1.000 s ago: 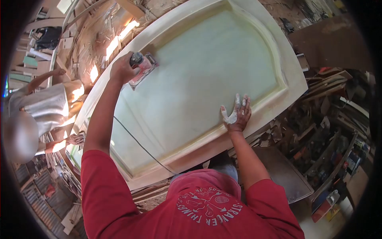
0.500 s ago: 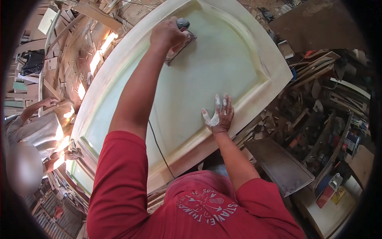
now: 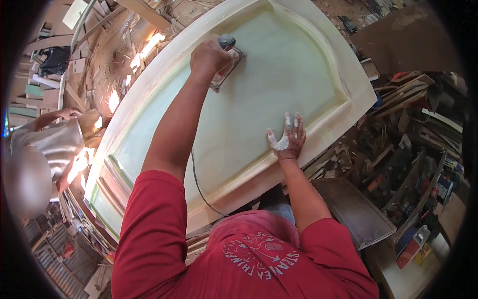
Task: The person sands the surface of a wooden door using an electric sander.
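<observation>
A large pale, greenish-white moulded panel point(image 3: 269, 94) with a raised rim lies in front of me. My left hand point(image 3: 209, 57) is wrapped round a power sander point(image 3: 228, 72) with a dark, rounded knob. The sander rests on the recessed face near the upper left rim, and its underside is hidden. A thin dark cord point(image 3: 199, 187) runs across the panel from beneath my left arm towards my body. With fingers spread, my right hand point(image 3: 290, 142) lies flat on the panel near its lower right rim. White dust coats its thumb and fingers.
Another person in a grey shirt point(image 3: 47, 142) is at the left, one arm stretched out. Wood scraps point(image 3: 102, 55) litter the floor. A brown board point(image 3: 408, 35), a dark flat panel point(image 3: 353, 212) and a red-labelled jug point(image 3: 413, 246) stand along the right.
The whole view has tilted and shifted a little. My left hand and the sander have slid slightly towards the panel's left rim. My right hand still lies on the panel.
</observation>
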Available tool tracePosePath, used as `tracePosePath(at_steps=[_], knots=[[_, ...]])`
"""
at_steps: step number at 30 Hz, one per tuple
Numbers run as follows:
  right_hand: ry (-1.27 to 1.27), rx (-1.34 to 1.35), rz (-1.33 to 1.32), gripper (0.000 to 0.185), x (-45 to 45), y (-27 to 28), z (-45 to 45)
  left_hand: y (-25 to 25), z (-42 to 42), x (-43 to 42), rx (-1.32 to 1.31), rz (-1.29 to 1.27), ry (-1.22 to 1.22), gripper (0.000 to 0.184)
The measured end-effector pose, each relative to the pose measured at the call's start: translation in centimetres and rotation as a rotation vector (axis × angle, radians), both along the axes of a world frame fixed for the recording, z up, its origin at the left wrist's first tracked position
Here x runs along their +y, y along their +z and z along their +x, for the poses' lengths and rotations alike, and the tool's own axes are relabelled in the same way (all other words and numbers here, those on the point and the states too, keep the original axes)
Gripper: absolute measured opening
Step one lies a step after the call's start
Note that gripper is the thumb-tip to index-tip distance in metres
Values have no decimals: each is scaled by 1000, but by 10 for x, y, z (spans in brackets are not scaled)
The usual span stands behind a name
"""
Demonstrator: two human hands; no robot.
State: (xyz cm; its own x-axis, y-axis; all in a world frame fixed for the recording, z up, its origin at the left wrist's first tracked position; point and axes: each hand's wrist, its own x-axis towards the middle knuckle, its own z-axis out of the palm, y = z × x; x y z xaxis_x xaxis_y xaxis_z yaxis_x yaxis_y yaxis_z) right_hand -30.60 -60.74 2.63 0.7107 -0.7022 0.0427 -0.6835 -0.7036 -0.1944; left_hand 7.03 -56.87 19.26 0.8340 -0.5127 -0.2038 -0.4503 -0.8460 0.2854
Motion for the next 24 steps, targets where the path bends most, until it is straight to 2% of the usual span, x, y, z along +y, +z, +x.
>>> tracePosePath(at_steps=[4,7,12,15,16,19,23,24], knots=[[6,13,-7,97,1,1,0,-14,14,75,-78,-70,73,63],[14,4,-26,96,0,-1,0,-3,12,132,-58,-14,70,53],[8,17,-21,95,2,2,1,-3,7,223,-16,56,206,74],[6,7,-27,94,2,0,1,1,0,275,16,46,247,74],[8,12,-35,94,3,-1,1,-1,0,292,30,86,269,71],[6,33,-59,95,2,-3,0,-2,-9,336,-40,82,337,48],[2,54,-65,95,2,-5,-2,-13,-15,390,-54,110,387,58],[3,52,-62,95,2,-5,-2,-15,-18,400,-62,116,407,51]])
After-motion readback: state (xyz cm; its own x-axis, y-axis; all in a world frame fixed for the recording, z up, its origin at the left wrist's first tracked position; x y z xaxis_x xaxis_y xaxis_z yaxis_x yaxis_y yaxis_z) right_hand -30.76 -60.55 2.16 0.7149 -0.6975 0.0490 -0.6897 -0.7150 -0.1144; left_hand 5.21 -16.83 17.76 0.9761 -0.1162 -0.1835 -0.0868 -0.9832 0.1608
